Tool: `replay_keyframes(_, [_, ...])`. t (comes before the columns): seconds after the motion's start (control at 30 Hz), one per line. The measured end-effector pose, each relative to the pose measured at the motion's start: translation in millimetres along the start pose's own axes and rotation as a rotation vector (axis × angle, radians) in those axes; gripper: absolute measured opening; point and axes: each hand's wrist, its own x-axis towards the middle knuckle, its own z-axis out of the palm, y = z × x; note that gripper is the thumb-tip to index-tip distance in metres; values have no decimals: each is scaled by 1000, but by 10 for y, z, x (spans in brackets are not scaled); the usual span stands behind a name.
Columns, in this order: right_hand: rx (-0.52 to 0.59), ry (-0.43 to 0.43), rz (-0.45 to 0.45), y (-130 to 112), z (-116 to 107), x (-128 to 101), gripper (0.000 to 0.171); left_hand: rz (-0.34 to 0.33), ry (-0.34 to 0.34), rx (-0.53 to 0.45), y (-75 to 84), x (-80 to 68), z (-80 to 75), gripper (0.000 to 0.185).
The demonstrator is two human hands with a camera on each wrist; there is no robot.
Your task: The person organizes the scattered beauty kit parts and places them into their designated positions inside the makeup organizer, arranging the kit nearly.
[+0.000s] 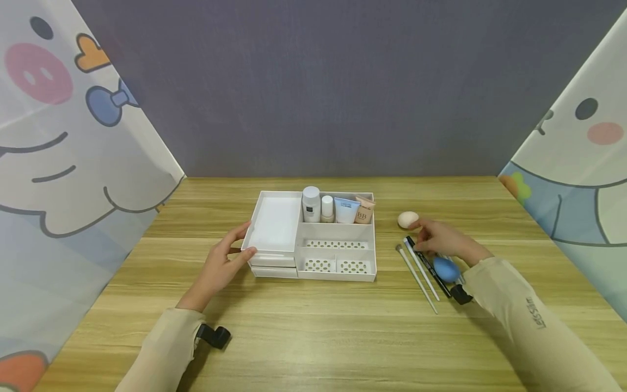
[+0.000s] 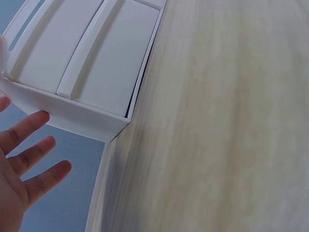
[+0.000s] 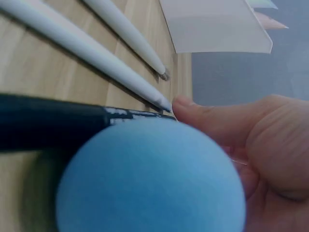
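A white organizer (image 1: 338,256) with drawers stands mid-table. My left hand (image 1: 242,242) lies at its left side, fingers straight, thumb touching the front left corner. In the left wrist view the straight fingers (image 2: 29,164) sit just beside the organizer's corner (image 2: 87,72). My right hand (image 1: 416,239) curls over the far end of a black pen (image 1: 433,269) lying on the table. In the right wrist view its thumb (image 3: 203,116) touches the pen (image 3: 48,125). A blue sponge (image 1: 446,268) (image 3: 149,179) rests on the pen. Two white brushes (image 1: 417,272) (image 3: 96,53) lie beside it.
A pale egg-shaped sponge (image 1: 407,219) lies behind my right hand. The organizer's back compartment holds a white bottle (image 1: 311,204), a small bottle (image 1: 327,209), a blue tube (image 1: 346,210) and a BB tube (image 1: 364,209). Cartoon curtains flank the wooden table (image 1: 313,337).
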Motion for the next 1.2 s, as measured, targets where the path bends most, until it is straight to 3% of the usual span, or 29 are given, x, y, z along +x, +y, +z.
replay_keyframes(0.2, [36, -47, 13, 35, -3, 18, 51, -4, -2, -2, 13, 2, -2, 59])
replay_keyframes(0.5, [69, -49, 46, 42, 15, 49, 48, -4, 3, 8, 22, 10, -4, 59])
replay_keyframes(0.77, [45, -61, 50, -11, 29, 41, 49, -10, -1, 14, 25, 3, -7, 60])
replay_keyframes(1.2, [-42, 3, 51, 9, 80, 69, 47, -8, -2, 8, 21, -1, -2, 60])
